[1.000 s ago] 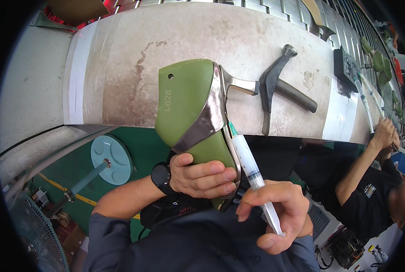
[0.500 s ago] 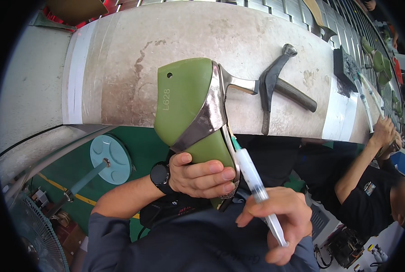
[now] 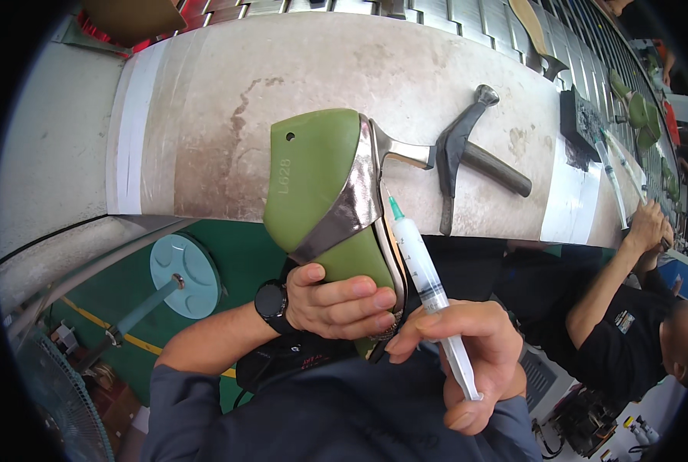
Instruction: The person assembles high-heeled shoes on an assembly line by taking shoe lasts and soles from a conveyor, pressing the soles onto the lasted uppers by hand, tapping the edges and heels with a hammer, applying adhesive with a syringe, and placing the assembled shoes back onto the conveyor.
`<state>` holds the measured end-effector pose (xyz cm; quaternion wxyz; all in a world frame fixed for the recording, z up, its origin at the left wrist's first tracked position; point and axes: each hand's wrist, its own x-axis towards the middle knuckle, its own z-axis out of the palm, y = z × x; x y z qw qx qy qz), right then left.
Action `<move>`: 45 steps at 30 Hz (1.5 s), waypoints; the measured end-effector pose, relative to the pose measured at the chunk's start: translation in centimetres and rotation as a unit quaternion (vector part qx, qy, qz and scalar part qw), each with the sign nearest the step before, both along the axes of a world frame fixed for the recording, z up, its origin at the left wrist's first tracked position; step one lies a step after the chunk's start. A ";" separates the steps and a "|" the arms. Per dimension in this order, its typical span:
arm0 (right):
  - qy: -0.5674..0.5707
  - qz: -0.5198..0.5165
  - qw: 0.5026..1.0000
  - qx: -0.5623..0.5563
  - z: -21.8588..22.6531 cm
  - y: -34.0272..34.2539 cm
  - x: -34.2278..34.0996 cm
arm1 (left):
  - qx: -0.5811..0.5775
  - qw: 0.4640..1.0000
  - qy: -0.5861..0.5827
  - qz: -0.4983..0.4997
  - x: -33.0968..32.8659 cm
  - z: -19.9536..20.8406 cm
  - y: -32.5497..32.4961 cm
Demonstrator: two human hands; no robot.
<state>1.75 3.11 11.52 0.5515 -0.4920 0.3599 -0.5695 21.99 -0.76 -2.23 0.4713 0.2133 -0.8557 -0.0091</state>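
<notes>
My left hand (image 3: 342,304) wraps round the lower, toe end of a green shoe last (image 3: 309,173). Stretched over the last is a shiny dark metallic shoe upper (image 3: 351,196), with a thin sole and a metallic heel (image 3: 407,151) pointing right. In my right hand (image 3: 478,343) is a clear syringe (image 3: 421,266) with a green needle hub, pale contents towards its front. Its thumb is at the plunger end. The needle points up at the seam between sole and upper near the heel; whether it touches cannot be seen.
A hammer (image 3: 455,142) lies on the worn worktable (image 3: 213,100) to the right of the heel. Further right are a black block (image 3: 580,123) and more syringes (image 3: 612,177). A co-worker (image 3: 621,319) sits at the right. A metal conveyor (image 3: 436,19) runs behind the table.
The syringe has moved up along the sole edge towards the heel, with my right hand following. The needle now shows beside the seam. My left hand keeps its hold on the last.
</notes>
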 end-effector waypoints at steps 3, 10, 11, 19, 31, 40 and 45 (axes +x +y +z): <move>0.011 -0.021 1.000 0.001 -0.1 0.1 0.2 | 0.000 1.000 0.001 -0.001 0.0 0.0 0.0; 0.023 -0.015 0.999 0.017 -0.1 -0.1 0.1 | 0.009 1.000 0.005 0.000 -0.1 0.0 0.3; 0.033 -0.007 0.999 0.017 -0.1 -0.2 0.0 | 0.010 1.000 0.004 0.000 -0.1 0.0 0.2; 0.043 -0.007 0.999 0.008 1.2 0.7 -0.4 | -0.012 1.000 -0.013 -0.012 -0.2 0.3 -0.5; 0.060 -0.376 0.924 0.019 0.5 -5.5 -13.3 | 0.330 0.938 -0.080 0.075 1.8 16.2 -6.6; 0.042 -0.361 0.924 0.116 -0.3 -9.0 -17.5 | 0.683 0.640 0.353 -0.010 3.6 13.2 -18.5; 0.064 -0.317 0.941 0.101 -0.8 -8.5 -18.3 | 0.671 0.696 0.256 0.014 2.1 11.6 -17.7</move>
